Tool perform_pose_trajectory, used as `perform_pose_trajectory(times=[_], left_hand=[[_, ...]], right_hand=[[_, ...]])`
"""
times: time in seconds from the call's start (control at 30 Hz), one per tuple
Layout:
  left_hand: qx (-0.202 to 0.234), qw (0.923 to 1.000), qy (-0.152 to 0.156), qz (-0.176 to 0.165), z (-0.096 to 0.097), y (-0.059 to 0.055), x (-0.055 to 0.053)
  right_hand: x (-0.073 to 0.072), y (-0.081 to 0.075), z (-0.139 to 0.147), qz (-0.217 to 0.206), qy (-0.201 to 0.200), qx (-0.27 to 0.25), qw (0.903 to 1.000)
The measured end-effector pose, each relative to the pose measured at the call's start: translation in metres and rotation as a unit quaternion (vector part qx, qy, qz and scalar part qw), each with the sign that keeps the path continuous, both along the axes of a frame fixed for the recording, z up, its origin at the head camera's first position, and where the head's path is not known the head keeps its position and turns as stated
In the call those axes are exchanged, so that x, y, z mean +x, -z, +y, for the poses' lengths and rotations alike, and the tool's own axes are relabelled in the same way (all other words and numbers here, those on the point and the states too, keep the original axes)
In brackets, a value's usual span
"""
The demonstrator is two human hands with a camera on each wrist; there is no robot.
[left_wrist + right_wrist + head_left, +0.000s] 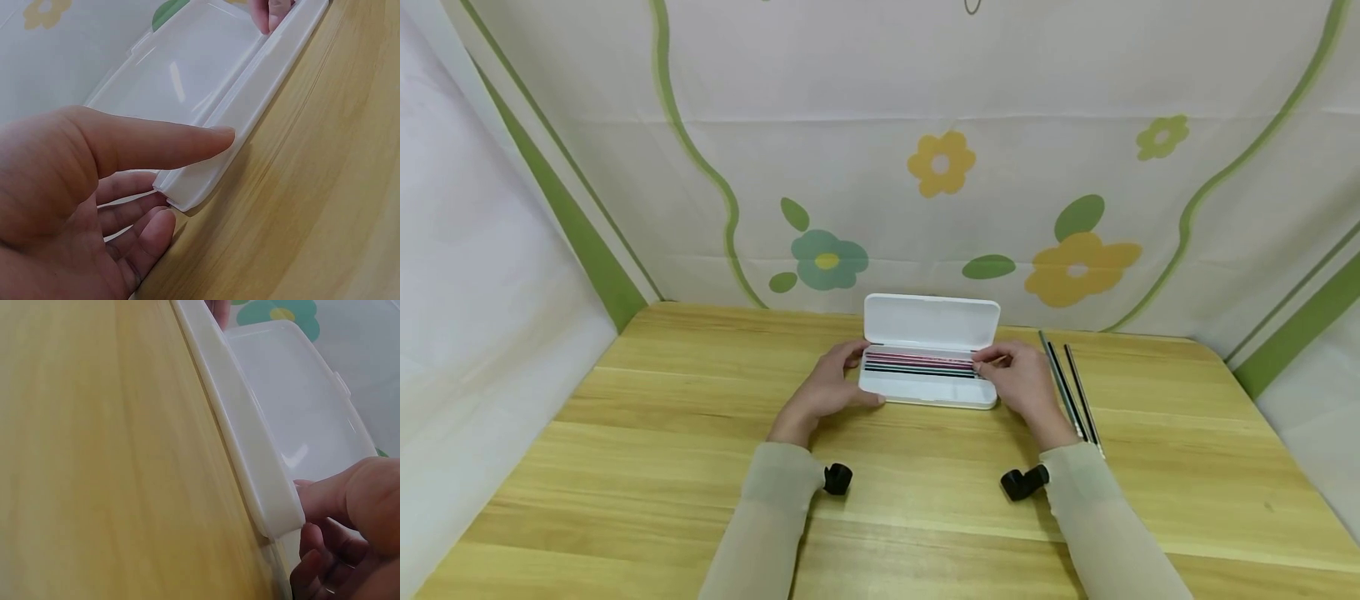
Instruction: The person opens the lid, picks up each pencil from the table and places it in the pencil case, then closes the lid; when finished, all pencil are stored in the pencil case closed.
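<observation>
My left hand (827, 385) is spread around the left end of a white case (925, 393), which sits open on the wooden surface (647, 467) in front of me, near its far edge. The thumb lies straight against the front wall of the case, and the other fingers, loosely bent, reach around the left end toward the back corner.

My right hand (1018, 379) is at the opposite end. Thumb and forefinger come close together inside the right wall, over the ends of a row of pencils (917, 365); I cannot tell whether they pinch one of them. The remaining fingers are bent outside that end.

The pencils in the case lie side by side, lengthwise, the reddish ones toward the back and the dark ones nearer the front, where a strip of white bottom shows. The lid (931, 322) stands raised along the back.

Just right of my right hand, three loose pencils (1068, 392) lie slanting on the surface, one greyish green and two black, their white ends toward me.

Behind everything hangs a pale cloth (850, 67) printed with flowers (958, 154).
</observation>
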State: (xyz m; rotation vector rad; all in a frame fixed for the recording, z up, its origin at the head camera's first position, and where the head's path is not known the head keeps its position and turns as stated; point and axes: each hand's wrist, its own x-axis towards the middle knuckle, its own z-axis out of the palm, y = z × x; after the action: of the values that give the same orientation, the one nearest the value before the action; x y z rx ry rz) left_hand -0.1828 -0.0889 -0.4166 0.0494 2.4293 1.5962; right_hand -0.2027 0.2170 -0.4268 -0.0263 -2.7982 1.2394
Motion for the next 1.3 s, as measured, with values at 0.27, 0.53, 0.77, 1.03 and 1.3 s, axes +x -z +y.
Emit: perform_pose_trajectory(times=[0.27, 0.53, 0.77, 1.03, 1.3], left_hand=[[-0.001, 1.0, -0.002, 0.0, 0.001, 0.0, 0.001], [0.002, 1.0, -0.001, -0.001, 0.001, 0.0, 0.001], [0.001, 1.0, -0.003, -0.001, 0.001, 0.0, 0.001], [0.004, 1.0, -0.001, 0.002, 0.0, 0.0, 0.0], [0.003, 1.0, -0.003, 0.002, 0.001, -0.001, 0.002]], right_hand=[[0.002, -0.001, 0.0, 0.009, -0.008, 0.008, 0.9999], [0.002, 0.0, 0.001, 0.008, -0.006, 0.007, 0.9999], [0.002, -0.001, 0.001, -0.002, 0.0, 0.0, 1.0], [0.004, -0.006, 0.004, -0.006, -0.011, -0.015, 0.9998], [0.02, -0.033, 0.02, -0.008, -0.031, -0.024, 0.9992]])
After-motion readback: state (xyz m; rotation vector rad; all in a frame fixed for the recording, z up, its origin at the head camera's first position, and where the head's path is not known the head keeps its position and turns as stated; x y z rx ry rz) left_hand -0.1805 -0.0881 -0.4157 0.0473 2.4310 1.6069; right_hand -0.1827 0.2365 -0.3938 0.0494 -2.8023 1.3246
